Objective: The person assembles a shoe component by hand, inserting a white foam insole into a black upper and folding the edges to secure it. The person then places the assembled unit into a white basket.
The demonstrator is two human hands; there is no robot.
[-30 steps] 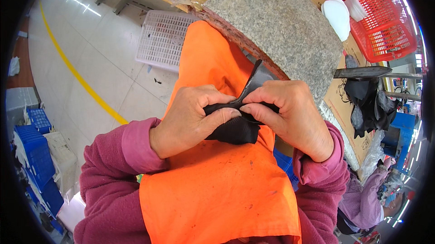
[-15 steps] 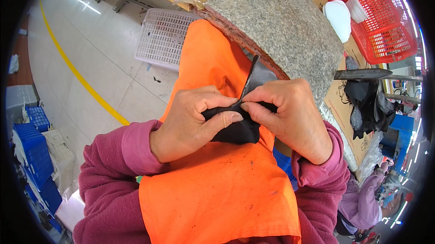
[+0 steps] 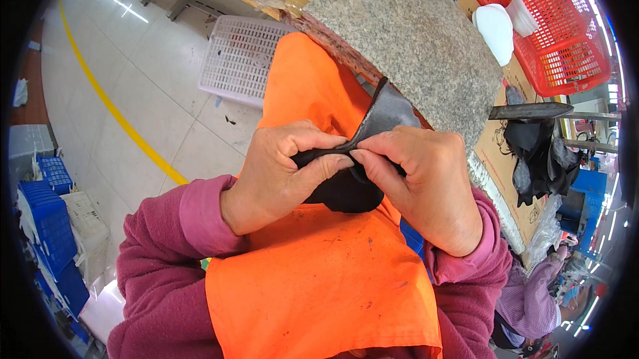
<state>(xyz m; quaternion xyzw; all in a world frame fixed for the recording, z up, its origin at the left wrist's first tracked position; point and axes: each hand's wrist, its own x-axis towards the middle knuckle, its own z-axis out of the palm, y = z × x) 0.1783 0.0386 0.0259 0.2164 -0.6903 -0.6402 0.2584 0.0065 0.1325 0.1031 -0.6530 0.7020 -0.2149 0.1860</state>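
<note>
From the head camera, both hands meet over the lap, just above an orange apron (image 3: 319, 272). The left hand (image 3: 279, 176) pinches a black piece of flexible sheet material (image 3: 373, 139) between thumb and curled fingers, and the right hand (image 3: 426, 186) grips the same piece from the other side, thumb tips almost touching — a hold that looks meant to keep the thin edge taut and folded. One flap stands up and away from the knuckles; the darker bulk hangs beneath the palms, resting against the apron.

Just beyond the fingers lies a speckled grey felt-covered table (image 3: 413, 32). Farther right of the right hand sit a red plastic crate (image 3: 566, 39) and white moulded cups (image 3: 496, 26), with a heap of black pieces (image 3: 539, 159) — well apart. Left of the left hand, a white basket (image 3: 239, 59) sits on the floor. Nothing stands between the hands.
</note>
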